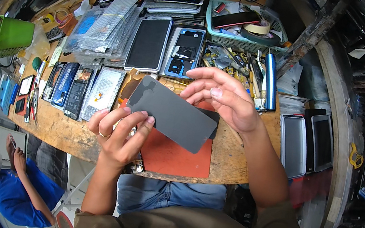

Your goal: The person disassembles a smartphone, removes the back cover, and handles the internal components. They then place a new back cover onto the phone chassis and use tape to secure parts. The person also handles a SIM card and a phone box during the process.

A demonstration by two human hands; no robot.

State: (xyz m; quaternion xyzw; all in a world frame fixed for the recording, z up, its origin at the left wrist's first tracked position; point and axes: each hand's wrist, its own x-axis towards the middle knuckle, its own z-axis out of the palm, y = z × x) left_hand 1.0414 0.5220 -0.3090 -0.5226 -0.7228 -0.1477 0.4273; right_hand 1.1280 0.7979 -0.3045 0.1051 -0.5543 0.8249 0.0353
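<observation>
L hand [117,141] is pinching the gray panel [174,117] near its left end, holding it above the red mat [180,158]; R hand [236,107] is hovering by the mat's far R corner, fingers apart, can't tell if touching panel. Phones [64,84] are lying L of mat, a basket [233,41] sitting well beyond it.
</observation>
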